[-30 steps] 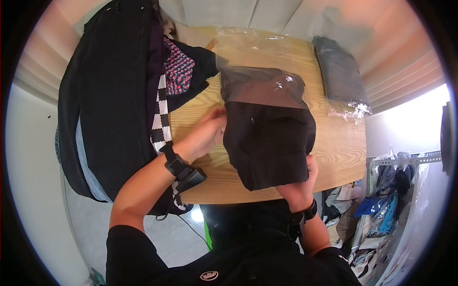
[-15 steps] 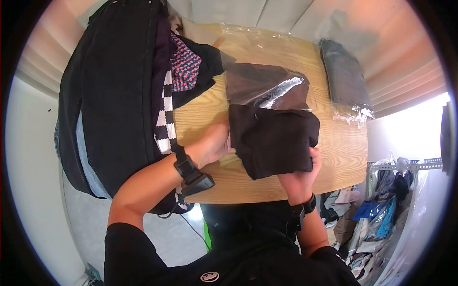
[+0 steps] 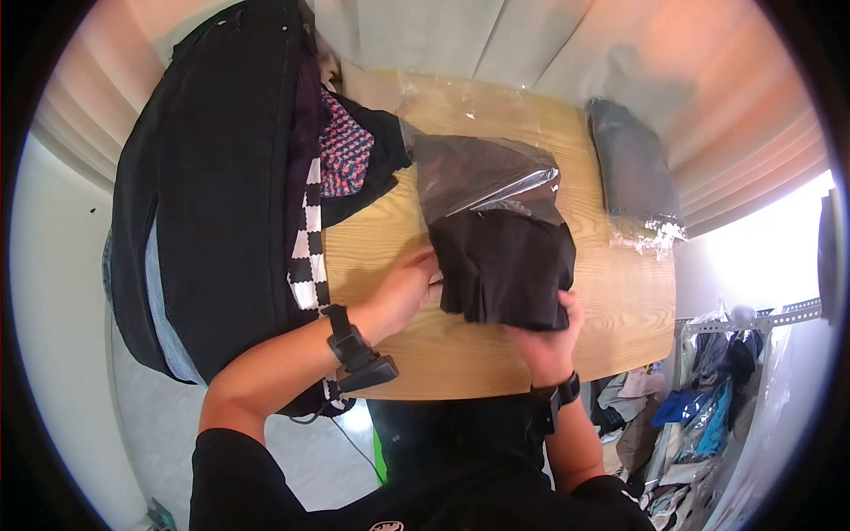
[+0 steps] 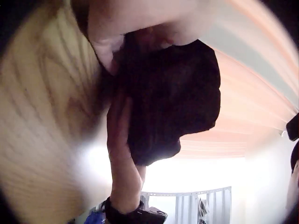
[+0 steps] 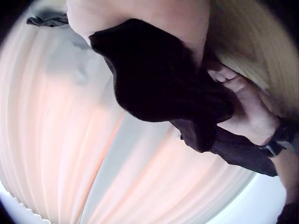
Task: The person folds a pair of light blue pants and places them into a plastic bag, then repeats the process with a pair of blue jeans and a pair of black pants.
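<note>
A folded dark garment [image 3: 505, 274] is raised above the table, its far part inside a clear plastic bag [image 3: 478, 173]. My left hand [image 3: 409, 290] grips its left side, with the fingertips hidden behind the cloth. At the near right corner, my right hand [image 3: 551, 343] holds the garment from below with the thumb along its edge. Seen from the left wrist, the dark cloth [image 4: 175, 98] spans between both hands. The right wrist view shows a loose flap of the cloth [image 5: 154, 74] hanging down, with the left hand [image 5: 250, 105] beyond it.
A big heap of dark clothes [image 3: 217, 195] covers the left side, with a checkered strip [image 3: 305, 265] and a pink patterned cloth [image 3: 345, 150] beside it. A bagged dark garment [image 3: 633, 164] lies at the back right of the wooden table [image 3: 620, 310]. Bagged clothes [image 3: 708, 425] fill a rack at lower right.
The garment's near edge has moved up, away from me, and the cloth is more bunched. The bag's folds and glare have shifted. Both hands keep hold at the garment's sides.
</note>
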Demonstrator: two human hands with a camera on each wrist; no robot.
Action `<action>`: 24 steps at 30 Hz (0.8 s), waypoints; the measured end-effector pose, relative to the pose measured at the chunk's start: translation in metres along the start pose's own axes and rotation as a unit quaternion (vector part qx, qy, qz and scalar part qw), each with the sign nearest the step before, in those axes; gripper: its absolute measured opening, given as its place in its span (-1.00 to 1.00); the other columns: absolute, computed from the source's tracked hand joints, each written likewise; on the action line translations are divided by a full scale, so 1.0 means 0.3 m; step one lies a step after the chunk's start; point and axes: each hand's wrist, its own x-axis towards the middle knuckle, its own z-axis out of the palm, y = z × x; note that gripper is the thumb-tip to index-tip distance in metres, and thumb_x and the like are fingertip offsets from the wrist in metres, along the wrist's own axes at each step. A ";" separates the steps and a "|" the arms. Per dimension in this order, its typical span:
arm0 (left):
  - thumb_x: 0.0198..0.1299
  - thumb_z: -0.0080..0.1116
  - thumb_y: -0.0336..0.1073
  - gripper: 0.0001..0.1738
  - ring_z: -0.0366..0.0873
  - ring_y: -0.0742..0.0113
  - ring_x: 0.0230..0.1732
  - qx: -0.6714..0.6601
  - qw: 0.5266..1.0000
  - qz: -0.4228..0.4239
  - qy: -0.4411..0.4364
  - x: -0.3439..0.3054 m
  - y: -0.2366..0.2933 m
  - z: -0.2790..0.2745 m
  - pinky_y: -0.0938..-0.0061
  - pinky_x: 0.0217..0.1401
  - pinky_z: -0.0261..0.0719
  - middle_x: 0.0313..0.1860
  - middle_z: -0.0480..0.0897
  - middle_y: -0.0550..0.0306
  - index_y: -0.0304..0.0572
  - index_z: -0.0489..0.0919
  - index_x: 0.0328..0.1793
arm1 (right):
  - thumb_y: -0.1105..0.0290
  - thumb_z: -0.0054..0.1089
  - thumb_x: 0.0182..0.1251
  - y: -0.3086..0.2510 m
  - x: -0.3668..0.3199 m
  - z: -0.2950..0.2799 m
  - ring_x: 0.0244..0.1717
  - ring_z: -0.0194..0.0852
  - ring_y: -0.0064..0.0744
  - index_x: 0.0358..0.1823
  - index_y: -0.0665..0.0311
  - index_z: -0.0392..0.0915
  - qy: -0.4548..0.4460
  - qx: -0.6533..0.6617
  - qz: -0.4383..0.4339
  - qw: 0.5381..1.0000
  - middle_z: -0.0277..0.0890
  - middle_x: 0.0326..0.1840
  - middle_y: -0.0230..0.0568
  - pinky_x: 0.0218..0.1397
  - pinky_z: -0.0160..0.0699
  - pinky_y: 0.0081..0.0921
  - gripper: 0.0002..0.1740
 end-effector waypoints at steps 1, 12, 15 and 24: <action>0.52 -0.24 -0.32 -0.63 0.54 0.22 0.22 0.001 1.000 0.023 0.001 0.000 -0.004 0.006 0.29 0.33 0.50 0.24 0.56 0.05 -0.27 0.41 0.33 | 0.08 0.07 0.13 0.003 -0.019 -0.015 0.28 0.40 -0.12 0.17 0.14 0.51 -0.016 0.010 0.013 1.000 0.50 0.26 -0.20 0.38 0.32 -0.05 -0.43; 0.44 -0.27 0.23 -0.25 0.33 0.06 0.45 -0.214 0.963 -0.088 -0.139 -0.023 -0.017 -0.007 0.08 0.52 0.28 0.48 0.32 -0.07 -0.18 0.22 0.52 | 0.14 -0.01 0.07 0.085 -0.074 -0.015 0.17 0.52 -0.16 0.15 0.14 0.51 -0.065 0.082 0.137 0.985 0.56 0.18 -0.24 0.30 0.45 -0.15 -0.43; 0.43 -0.31 0.30 -0.19 0.33 0.03 0.45 -0.215 0.961 -0.122 -0.123 -0.028 -0.035 -0.011 0.05 0.53 0.26 0.50 0.29 -0.08 -0.19 0.20 0.53 | 0.15 -0.02 0.05 0.095 -0.085 -0.003 0.18 0.50 -0.16 0.15 0.16 0.51 -0.079 0.102 0.159 0.979 0.56 0.18 -0.26 0.32 0.42 -0.13 -0.42; 0.50 -0.26 -0.21 -0.57 0.53 0.07 0.19 -0.138 0.988 -0.061 0.030 -0.021 -0.085 0.013 0.17 0.30 0.48 0.21 0.55 -0.03 -0.30 0.38 0.32 | 0.18 -0.02 0.09 0.013 -0.015 0.078 0.20 0.48 -0.17 0.15 0.23 0.52 -0.110 0.018 -0.001 0.994 0.57 0.16 -0.25 0.39 0.34 -0.16 -0.43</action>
